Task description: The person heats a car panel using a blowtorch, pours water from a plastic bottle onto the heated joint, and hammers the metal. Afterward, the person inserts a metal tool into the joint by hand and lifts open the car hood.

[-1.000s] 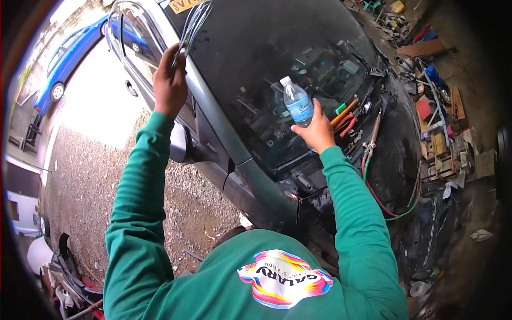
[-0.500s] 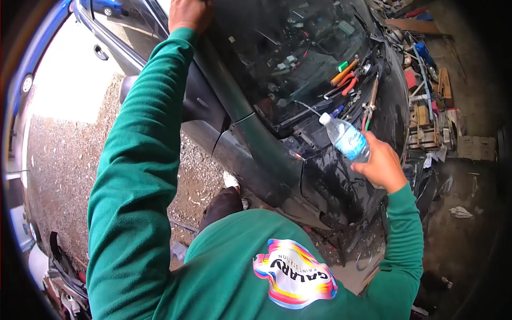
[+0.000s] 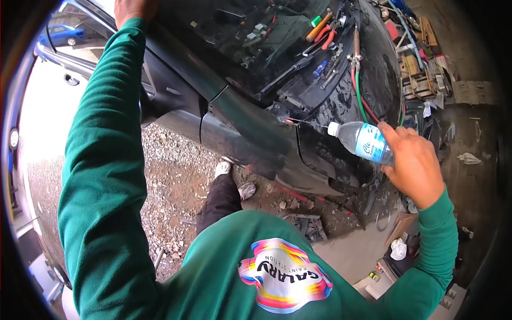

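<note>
Bottle [image 3: 362, 141], one: tipped nearly level over the car's front [image 3: 321, 152], against a steeper slant earlier; right hand [image 3: 413, 162], one, wrapped round it. Left hand [image 3: 136, 8], one: cropped, grip not discernible. One red hose [image 3: 369, 109], one green hose [image 3: 359, 98].

"Where does the view look from?"
"The wearer's head, facing forward and steeply down; the green shirt front [image 3: 213, 256] fills the bottom."
"How near?"
"Close: the left sleeve [image 3: 106, 160] looms large, and the top edge crops the left hand [image 3: 135, 8]. The dark car [image 3: 250, 136] lies just beyond; the blue car [image 3: 64, 35] looks small, far off."
"And the corners?"
"Black and rounded."
</note>
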Tool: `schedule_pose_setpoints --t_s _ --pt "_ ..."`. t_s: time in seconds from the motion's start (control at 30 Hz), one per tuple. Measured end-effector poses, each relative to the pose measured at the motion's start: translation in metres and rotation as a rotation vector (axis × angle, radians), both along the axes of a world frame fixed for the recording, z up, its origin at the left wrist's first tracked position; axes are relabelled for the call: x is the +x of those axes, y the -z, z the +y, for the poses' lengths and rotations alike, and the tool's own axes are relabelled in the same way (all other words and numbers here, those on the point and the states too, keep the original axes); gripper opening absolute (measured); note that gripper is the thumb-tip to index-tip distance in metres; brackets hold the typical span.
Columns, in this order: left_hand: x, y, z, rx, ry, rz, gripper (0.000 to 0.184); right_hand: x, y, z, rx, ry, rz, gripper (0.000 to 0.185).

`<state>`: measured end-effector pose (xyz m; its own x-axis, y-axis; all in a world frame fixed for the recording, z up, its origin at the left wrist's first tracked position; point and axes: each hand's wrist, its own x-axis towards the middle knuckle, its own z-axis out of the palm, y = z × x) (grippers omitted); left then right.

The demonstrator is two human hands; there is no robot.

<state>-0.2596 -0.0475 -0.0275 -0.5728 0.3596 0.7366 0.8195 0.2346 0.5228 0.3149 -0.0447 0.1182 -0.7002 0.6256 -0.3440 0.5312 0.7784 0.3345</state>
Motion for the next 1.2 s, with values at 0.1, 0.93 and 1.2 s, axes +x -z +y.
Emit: schedule_pose_setpoints --t_s 0.1,0.93,1.2 --pt "0.003 0.001 -0.002 -0.031 -0.028 -0.036 0.025 -0.006 -0.004 -0.006 0.04 -0.025 -0.046 0.07" --pt "-0.004 0.009 0.0 0.024 0.04 -0.043 0.024 -0.037 -0.012 -0.034 0.082 0.009 -0.16 0.07" --pt "-0.016 0.014 0.008 0.063 0.091 -0.082 0.022 -0.041 -0.009 -0.032 0.078 -0.042 -0.089 0.055"
